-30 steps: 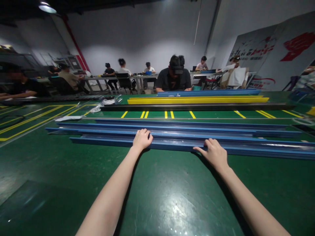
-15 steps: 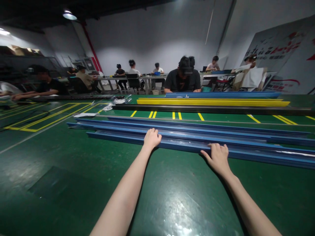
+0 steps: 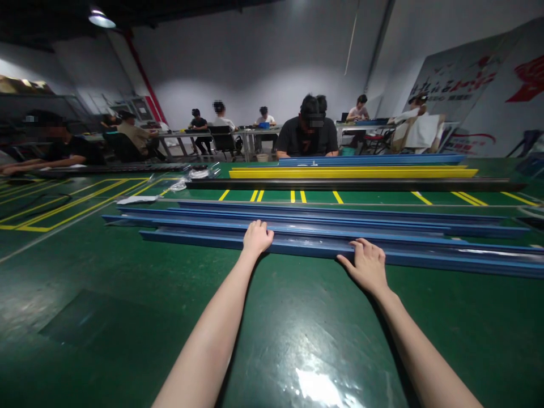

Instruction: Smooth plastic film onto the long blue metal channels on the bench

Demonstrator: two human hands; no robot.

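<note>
A long blue channel [image 3: 306, 249], open at the top like a trough, lies lengthwise across the green table in front of me. My left hand [image 3: 257, 238] is closed over its near wall, left of the middle, with fingertips partly hidden inside. Further right, my right hand [image 3: 369, 265] grips the same wall, thumb outside and fingers curled over the rim. Close behind, more blue channels [image 3: 204, 211] lie roughly parallel to it.
Beyond a thin strip on the green table [image 3: 127, 317] lie a black bar [image 3: 361, 185], a yellow channel [image 3: 352, 173] and another blue channel [image 3: 382, 161]. Clear plastic wrapping [image 3: 198, 174] sits at their left end. A person [image 3: 306, 133] faces me across the table; others sit further back.
The view has turned slightly to the right, so the scene sits further left. Both hands keep their grip on the front blue channel, with little visible movement along it.
</note>
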